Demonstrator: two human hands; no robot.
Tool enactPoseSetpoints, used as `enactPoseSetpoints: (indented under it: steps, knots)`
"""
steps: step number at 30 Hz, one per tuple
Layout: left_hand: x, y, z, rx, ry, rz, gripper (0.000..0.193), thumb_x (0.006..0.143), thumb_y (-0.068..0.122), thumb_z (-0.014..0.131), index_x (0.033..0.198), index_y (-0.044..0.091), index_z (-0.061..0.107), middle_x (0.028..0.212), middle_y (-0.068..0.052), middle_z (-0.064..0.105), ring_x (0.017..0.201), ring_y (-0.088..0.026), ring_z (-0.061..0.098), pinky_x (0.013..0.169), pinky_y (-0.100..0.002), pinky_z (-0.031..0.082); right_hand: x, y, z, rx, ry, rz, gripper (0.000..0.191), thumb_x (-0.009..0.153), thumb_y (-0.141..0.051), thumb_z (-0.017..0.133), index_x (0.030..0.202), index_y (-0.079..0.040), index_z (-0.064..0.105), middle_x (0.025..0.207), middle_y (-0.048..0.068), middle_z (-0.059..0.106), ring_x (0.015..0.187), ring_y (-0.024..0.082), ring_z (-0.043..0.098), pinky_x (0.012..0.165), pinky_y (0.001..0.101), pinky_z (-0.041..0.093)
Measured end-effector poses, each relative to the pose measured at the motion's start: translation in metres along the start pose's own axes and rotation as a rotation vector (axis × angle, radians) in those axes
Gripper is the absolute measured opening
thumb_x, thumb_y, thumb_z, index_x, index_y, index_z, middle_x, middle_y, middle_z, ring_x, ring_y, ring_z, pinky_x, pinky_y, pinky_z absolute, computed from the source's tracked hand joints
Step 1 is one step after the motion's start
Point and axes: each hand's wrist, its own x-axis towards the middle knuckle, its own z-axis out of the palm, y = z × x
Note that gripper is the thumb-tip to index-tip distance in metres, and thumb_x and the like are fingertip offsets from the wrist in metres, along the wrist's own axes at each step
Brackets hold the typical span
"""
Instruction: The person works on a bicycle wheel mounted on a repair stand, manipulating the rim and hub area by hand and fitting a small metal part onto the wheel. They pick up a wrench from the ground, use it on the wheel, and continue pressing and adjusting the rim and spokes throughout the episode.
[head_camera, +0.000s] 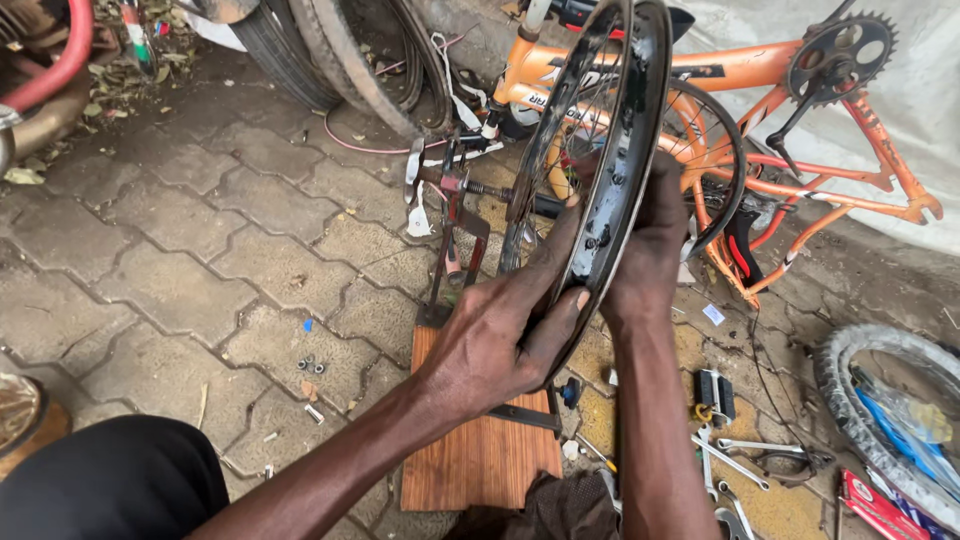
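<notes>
While both the left hand (500, 330) and right hand (645, 245) grip the bare wheel rim (625, 150), a finger may catch between turning spokes (580, 120).

Soft, even daylight, faint shadows, sharp focus throughout, slight wide-angle stretching at the edges.

A: Ground? 
B: Grey interlocking paving blocks (180, 290), dusty, with dry leaves (120, 85) piled far left.

A: Behind? 
B: Pale tarpaulin (920, 90) hangs far right; an orange bicycle frame (740, 65) lies upturned against it. Worn tyres (320, 50) lean at far centre.

A: Near side? 
B: Wooden board (480, 460) on the pavers, spanners (730, 460) scattered right. Flat daylight.
</notes>
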Motion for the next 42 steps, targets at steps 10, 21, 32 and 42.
enactPoseSetpoints:
  steps: [10, 21, 32, 42]
  knots:
    - [0.003, -0.005, -0.001, -0.001, 0.023, 0.051, 0.065, 0.104, 0.008, 0.061, 0.161, 0.001, 0.031, 0.133, -0.031, 0.067, 0.116, -0.037, 0.074, 0.097, -0.042, 0.061, 0.008, 0.010, 0.015, -0.396, 0.320, -0.244, 0.034, 0.089, -0.003, 0.078, 0.085, -0.005, 0.045, 0.086, -0.001, 0.045, 0.082, 0.009, 0.046, 0.075, 0.0233, 0.043]
    - [0.032, 0.022, -0.009, 0.138, -0.242, -0.633, 0.073, 0.100, 0.029, 0.066, 0.164, 0.015, 0.034, 0.095, -0.026, 0.072, 0.083, -0.034, 0.075, 0.076, -0.043, 0.061, 0.004, 0.043, -0.028, 0.021, 0.202, -0.087, 0.012, 0.103, 0.008, 0.063, 0.103, -0.004, 0.063, 0.098, 0.000, 0.069, 0.087, 0.008, 0.064, 0.081, 0.0235, 0.054]
    - [-0.004, -0.005, -0.002, 0.053, -0.042, 0.003, 0.060, 0.105, 0.014, 0.056, 0.158, -0.004, 0.035, 0.112, -0.035, 0.070, 0.086, -0.034, 0.077, 0.070, -0.041, 0.064, -0.032, 0.024, -0.019, 0.201, 0.032, 0.184, 0.023, 0.104, -0.020, 0.059, 0.119, -0.003, 0.066, 0.108, 0.007, 0.075, 0.095, 0.012, 0.072, 0.085, 0.0265, 0.060]
    - [-0.003, -0.012, 0.004, -0.027, 0.037, 0.046, 0.070, 0.105, 0.013, 0.060, 0.164, 0.004, 0.024, 0.132, -0.030, 0.067, 0.097, -0.035, 0.080, 0.076, -0.042, 0.065, -0.020, 0.016, -0.006, 0.255, 0.005, 0.166, 0.032, 0.098, -0.002, 0.068, 0.129, -0.007, 0.063, 0.118, 0.005, 0.072, 0.105, 0.013, 0.070, 0.091, 0.0274, 0.060]
